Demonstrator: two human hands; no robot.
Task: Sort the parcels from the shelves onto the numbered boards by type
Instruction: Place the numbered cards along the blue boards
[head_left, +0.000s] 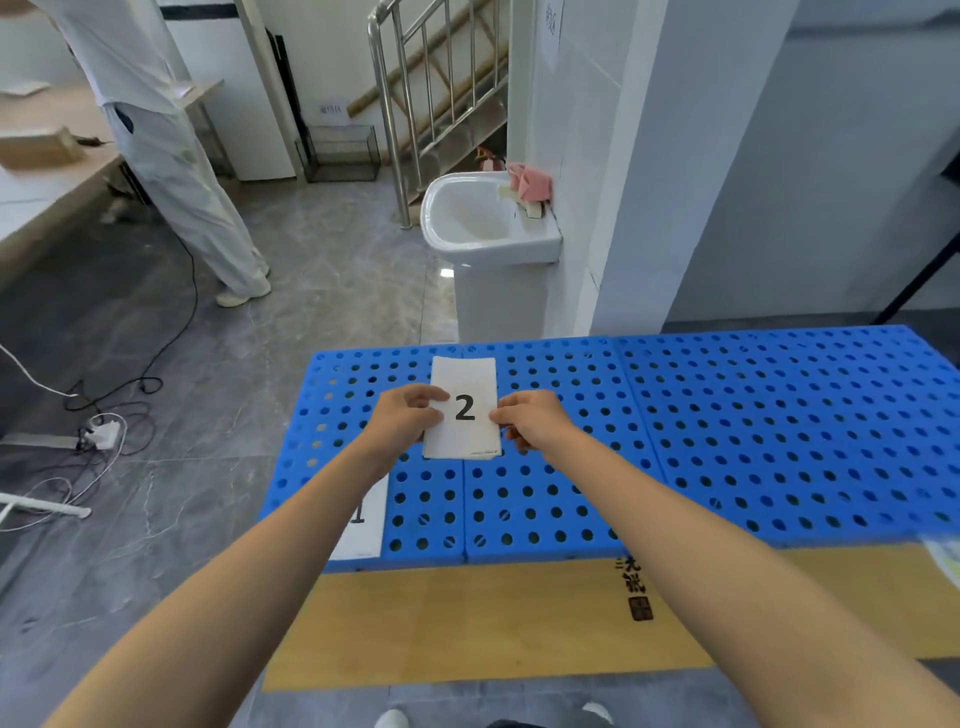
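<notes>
A white sheet printed with the number 2 (463, 379) is held over the blue perforated board (727, 426). My left hand (402, 421) pinches its left edge and my right hand (530, 423) pinches its right edge. Several sheets seem stacked together under it. Another white sheet marked 1 (363, 519) lies on the board's near left corner, partly hidden by my left forearm. No parcels are in view.
A flat cardboard sheet (467, 623) lies on the floor in front of the board. A white pedestal sink (483, 223) stands behind it by a pillar. A person in white stands at a table far left. Cables (104, 415) trail across the floor at left.
</notes>
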